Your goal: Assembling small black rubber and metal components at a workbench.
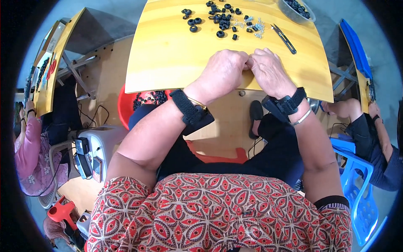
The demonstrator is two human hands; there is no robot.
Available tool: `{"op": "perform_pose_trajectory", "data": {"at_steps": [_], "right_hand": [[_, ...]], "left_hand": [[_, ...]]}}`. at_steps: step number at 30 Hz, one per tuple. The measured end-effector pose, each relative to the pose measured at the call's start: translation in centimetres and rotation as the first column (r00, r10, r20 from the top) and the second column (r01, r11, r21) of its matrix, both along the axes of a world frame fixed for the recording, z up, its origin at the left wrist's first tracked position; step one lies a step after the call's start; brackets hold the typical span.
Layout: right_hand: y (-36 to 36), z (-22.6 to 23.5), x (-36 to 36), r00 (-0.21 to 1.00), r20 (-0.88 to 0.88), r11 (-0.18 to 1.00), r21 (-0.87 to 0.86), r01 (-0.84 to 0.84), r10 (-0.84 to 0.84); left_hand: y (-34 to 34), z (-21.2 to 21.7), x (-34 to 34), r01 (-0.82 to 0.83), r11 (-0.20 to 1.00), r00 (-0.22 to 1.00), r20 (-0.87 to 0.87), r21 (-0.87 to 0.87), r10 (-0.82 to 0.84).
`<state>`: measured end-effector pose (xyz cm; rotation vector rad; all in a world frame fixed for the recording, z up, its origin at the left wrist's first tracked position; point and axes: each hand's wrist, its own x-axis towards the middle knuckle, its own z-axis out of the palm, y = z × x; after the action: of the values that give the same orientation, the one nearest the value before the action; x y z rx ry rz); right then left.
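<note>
My left hand (222,70) and my right hand (269,70) meet over the front part of the yellow wooden table (168,59). Both are closed, with fingertips pinched together; whatever lies between them is hidden or too small to make out. Beyond them are loose black beads (220,19) of several sizes, some round, some barrel-shaped. Small clear beads (259,28) lie scattered to the right of these. A pair of black thread snips (285,40) rests on the tabletop, farther right.
A clear bowl of dark beads (310,16) stands at the table's far right. Below the left front edge is a red basin (121,107) with strung-looking black beads inside. People sit at tables on both sides. A blue plastic chair (357,185) is at right, a grey stool (105,140) at left.
</note>
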<state>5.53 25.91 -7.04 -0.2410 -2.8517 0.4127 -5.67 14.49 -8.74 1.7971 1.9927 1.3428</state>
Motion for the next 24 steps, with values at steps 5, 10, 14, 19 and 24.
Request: {"op": "perform_pose_trajectory", "data": {"at_steps": [5,10,14,19,24], "right_hand": [[-0.2,0.3,0.1,0.999,-0.03,0.986,-0.161,0.035,-0.04],[-2.3,0.3,2.9,0.917,-0.255,0.771,-0.632,0.081,-0.306],[-6.4,2.2,4.2,0.895,-0.268,0.537,-0.843,-0.038,-0.358],[-9.7,5.5,4.5,0.887,-0.347,0.506,-0.848,-0.157,-0.306],[-11.6,5.1,4.2,0.851,-0.317,0.234,-0.943,-0.236,-0.418]], "left_hand": [[-0.3,0.4,0.0,-0.073,0.997,0.996,0.049,0.007,0.072],[-4.5,3.5,-0.7,-0.035,0.99,0.543,0.829,-0.139,0.135],[-7.6,5.2,1.0,0.073,0.995,0.112,0.991,0.065,-0.073],[-9.9,7.1,3.6,0.081,0.976,-0.097,0.976,0.202,-0.194],[-9.8,7.8,6.3,-0.05,0.992,-0.416,0.9,0.119,-0.129]]}}
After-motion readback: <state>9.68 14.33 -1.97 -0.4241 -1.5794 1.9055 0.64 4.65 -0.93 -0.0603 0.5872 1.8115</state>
